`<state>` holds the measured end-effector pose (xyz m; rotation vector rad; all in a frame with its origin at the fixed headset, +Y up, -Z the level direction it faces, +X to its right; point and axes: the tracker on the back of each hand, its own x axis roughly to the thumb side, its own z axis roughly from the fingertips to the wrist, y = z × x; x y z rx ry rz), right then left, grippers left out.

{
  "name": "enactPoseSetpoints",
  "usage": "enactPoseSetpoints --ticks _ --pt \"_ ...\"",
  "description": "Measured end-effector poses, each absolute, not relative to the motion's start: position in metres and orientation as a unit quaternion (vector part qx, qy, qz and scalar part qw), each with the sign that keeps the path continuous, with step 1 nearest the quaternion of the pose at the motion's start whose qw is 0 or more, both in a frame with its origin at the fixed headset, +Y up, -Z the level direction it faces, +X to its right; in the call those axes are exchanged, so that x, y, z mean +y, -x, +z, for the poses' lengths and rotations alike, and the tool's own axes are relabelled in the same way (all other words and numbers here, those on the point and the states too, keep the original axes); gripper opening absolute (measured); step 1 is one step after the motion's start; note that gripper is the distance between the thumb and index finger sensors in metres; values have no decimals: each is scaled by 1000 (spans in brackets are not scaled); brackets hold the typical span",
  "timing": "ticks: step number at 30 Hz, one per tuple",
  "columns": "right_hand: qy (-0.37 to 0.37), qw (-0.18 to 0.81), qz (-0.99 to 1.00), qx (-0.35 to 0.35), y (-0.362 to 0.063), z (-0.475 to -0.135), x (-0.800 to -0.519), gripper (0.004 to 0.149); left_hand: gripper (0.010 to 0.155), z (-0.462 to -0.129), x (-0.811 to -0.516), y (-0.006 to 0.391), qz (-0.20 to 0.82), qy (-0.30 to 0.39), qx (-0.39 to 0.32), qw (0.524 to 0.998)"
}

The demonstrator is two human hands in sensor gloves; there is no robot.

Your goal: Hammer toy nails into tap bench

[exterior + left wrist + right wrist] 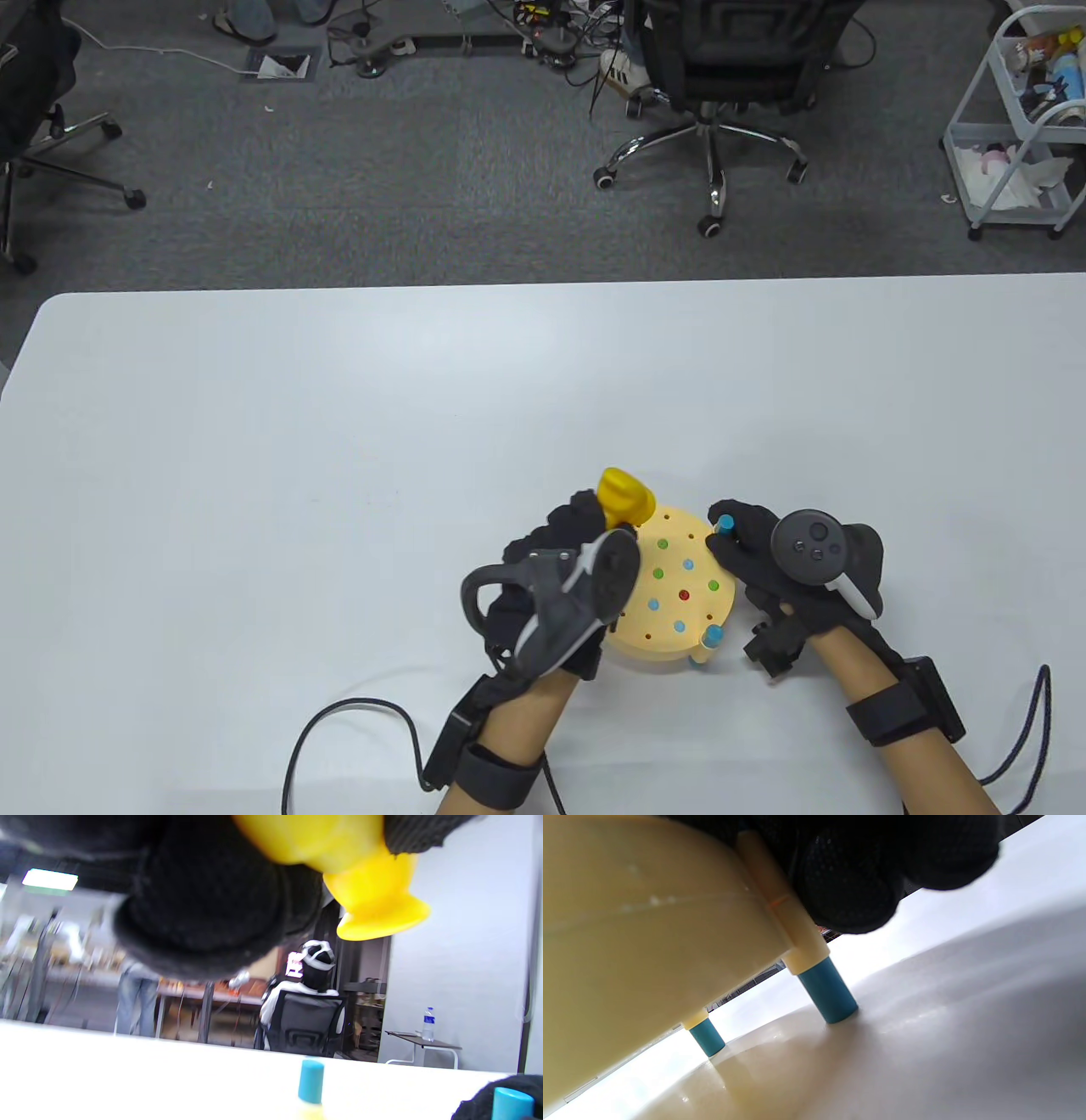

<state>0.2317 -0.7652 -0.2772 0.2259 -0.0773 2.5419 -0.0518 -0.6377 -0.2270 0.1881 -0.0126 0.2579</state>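
Tap bench (674,594) sits near the white bench's (339,441) front edge, between both hands. Left hand (560,594), its grip wrapped round the yellow hammer (624,497), has the head raised just beyond the far-left rim. Right hand (764,560) grips the right rim. Handle hidden; which nail is next, unclear.

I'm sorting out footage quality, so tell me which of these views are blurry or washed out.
Table view: sharp and evenly lit. Left wrist view: the yellow hammer and left hand are soft and too close, the left background smeared, the table blown out white. Right wrist view: the tap bench is soft, with glare on the tabletop.
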Motion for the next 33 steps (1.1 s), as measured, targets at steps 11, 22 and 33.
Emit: enactPoseSetpoints --ticks 11,22,33 --pt "-77 304 949 -34 -233 -275 -767 62 64 -255 -745 153 292 74 142 943" --pt "-73 299 951 -41 -234 -273 -767 62 63 -264 -775 140 201 123 164 958" --pt "-73 299 950 -42 -234 -272 -767 63 65 -266 -773 109 -29 99 114 988"
